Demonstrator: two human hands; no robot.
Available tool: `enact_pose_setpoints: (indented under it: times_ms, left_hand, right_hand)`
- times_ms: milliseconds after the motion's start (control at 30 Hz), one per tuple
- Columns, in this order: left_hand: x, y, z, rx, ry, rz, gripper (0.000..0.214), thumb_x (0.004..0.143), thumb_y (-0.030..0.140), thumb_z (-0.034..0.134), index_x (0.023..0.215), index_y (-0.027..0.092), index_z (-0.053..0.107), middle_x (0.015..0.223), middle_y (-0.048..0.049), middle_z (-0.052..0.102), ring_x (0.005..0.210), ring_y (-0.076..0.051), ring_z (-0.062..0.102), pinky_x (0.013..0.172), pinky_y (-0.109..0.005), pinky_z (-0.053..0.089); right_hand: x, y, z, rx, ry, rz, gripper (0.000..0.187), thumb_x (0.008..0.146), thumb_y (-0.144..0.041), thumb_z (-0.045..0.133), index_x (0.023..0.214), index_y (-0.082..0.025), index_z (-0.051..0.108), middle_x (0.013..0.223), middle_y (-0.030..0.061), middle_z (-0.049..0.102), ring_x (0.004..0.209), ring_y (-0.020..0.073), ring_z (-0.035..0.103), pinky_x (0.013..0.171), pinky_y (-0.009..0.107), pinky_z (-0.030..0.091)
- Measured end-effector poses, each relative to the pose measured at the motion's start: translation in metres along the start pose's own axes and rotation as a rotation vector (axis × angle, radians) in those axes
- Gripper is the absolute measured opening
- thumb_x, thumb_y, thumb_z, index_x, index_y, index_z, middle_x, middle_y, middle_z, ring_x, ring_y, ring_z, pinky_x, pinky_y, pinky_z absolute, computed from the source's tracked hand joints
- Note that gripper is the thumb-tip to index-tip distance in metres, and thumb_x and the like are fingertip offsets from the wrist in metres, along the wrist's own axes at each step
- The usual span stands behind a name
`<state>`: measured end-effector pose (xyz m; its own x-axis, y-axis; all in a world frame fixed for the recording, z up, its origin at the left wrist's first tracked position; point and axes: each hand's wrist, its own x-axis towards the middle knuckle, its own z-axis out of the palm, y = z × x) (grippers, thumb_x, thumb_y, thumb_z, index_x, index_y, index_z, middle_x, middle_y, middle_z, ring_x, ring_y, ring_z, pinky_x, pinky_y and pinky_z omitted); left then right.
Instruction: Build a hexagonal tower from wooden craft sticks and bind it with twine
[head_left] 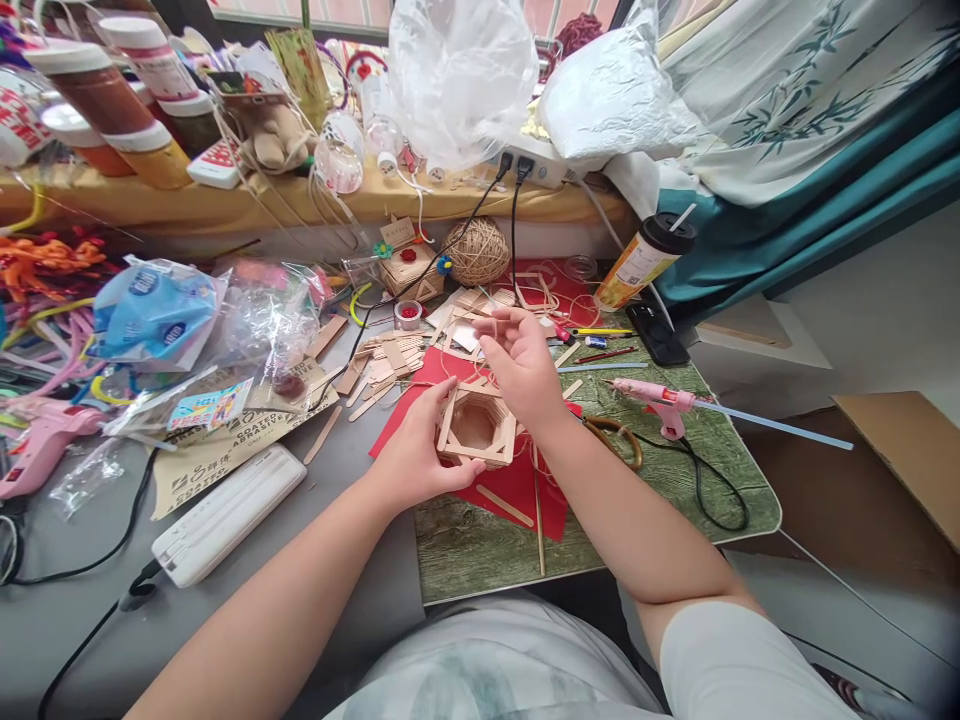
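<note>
My left hand (pixel 422 440) grips a small hollow box (pixel 478 458) built from stacked craft sticks, thumb at its near side and fingers at its far left. The box's opening faces up toward me. Just above its far right corner is my right hand (pixel 517 362), thumb and forefinger brought close together in a pinch. Whatever lies between those fingertips is too small to make out. Beneath both hands lies a red sheet (pixel 420 410), with loose craft sticks (pixel 504 506) and thin twine on it.
A pink glue gun (pixel 660 398) with a glue stick lies at right, near a phone (pixel 657 334) and a lidded cup (pixel 643 262). Loose craft sticks (pixel 390 355), a twine ball (pixel 477 251) and a smaller wooden box (pixel 411 270) are beyond. A white power bank (pixel 229 513) sits left.
</note>
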<state>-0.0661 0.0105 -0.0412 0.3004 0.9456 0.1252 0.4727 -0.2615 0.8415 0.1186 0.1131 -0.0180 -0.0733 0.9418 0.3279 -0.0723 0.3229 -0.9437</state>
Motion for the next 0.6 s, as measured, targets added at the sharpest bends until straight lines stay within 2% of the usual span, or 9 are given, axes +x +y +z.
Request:
enact_pose_setpoints:
  times_ms: [100, 167, 367, 467, 533, 600]
  left_hand:
    - [0.000, -0.002, 0.001, -0.043, 0.042, 0.007, 0.111, 0.075, 0.040, 0.090, 0.165, 0.025, 0.028, 0.165, -0.0177, 0.043, 0.151, -0.040, 0.048, 0.124, -0.056, 0.046]
    - [-0.001, -0.004, 0.002, -0.055, 0.060, 0.005, 0.112, 0.075, 0.040, 0.091, 0.165, 0.026, 0.027, 0.164, -0.0174, 0.043, 0.151, -0.040, 0.048, 0.123, -0.057, 0.046]
    - [-0.004, -0.009, 0.008, -0.124, 0.077, 0.018, 0.121, 0.077, 0.047, 0.092, 0.169, 0.029, 0.016, 0.167, -0.0198, 0.039, 0.155, -0.041, 0.044, 0.124, -0.059, 0.044]
    - [-0.005, -0.011, 0.010, -0.169, 0.089, 0.058, 0.129, 0.074, 0.052, 0.094, 0.170, 0.031, 0.012, 0.171, -0.0193, 0.034, 0.158, -0.041, 0.039, 0.127, -0.061, 0.039]
    - [-0.005, -0.012, 0.009, -0.231, 0.066, 0.091, 0.127, 0.073, 0.056, 0.095, 0.170, 0.031, 0.018, 0.172, -0.0185, 0.034, 0.160, -0.042, 0.036, 0.129, -0.061, 0.037]
    - [-0.003, -0.012, 0.006, -0.320, 0.046, 0.119, 0.113, 0.079, 0.061, 0.089, 0.168, 0.029, 0.028, 0.172, -0.0174, 0.037, 0.159, -0.042, 0.038, 0.129, -0.060, 0.037]
  right_hand:
    - [-0.015, -0.004, -0.017, -0.264, 0.033, -0.005, 0.047, 0.095, -0.036, 0.073, 0.137, -0.029, 0.054, 0.145, 0.0094, 0.062, 0.139, 0.0250, 0.059, 0.120, 0.049, 0.048]
    - [-0.037, -0.010, -0.027, -0.402, 0.006, 0.003, 0.050, 0.097, -0.034, 0.070, 0.144, -0.031, 0.053, 0.154, 0.0097, 0.055, 0.147, 0.0272, 0.052, 0.125, 0.053, 0.043]
    - [-0.117, -0.020, -0.038, -0.507, -0.059, 0.087, 0.053, 0.101, -0.038, 0.067, 0.152, -0.035, 0.052, 0.168, 0.0090, 0.042, 0.160, 0.0313, 0.037, 0.132, 0.059, 0.034]
    - [-0.132, -0.016, -0.034, -0.432, -0.019, 0.110, 0.063, 0.097, -0.039, 0.073, 0.156, -0.035, 0.050, 0.171, 0.0084, 0.039, 0.161, 0.0325, 0.036, 0.133, 0.060, 0.033]
    - [-0.132, -0.012, -0.031, -0.283, 0.004, 0.150, 0.066, 0.096, -0.041, 0.075, 0.156, -0.034, 0.050, 0.168, 0.0082, 0.044, 0.158, 0.0313, 0.042, 0.132, 0.058, 0.037]
    - [-0.128, -0.008, -0.031, -0.124, 0.022, 0.203, 0.065, 0.097, -0.041, 0.074, 0.156, -0.033, 0.049, 0.165, 0.0080, 0.050, 0.154, 0.0294, 0.048, 0.130, 0.055, 0.039]
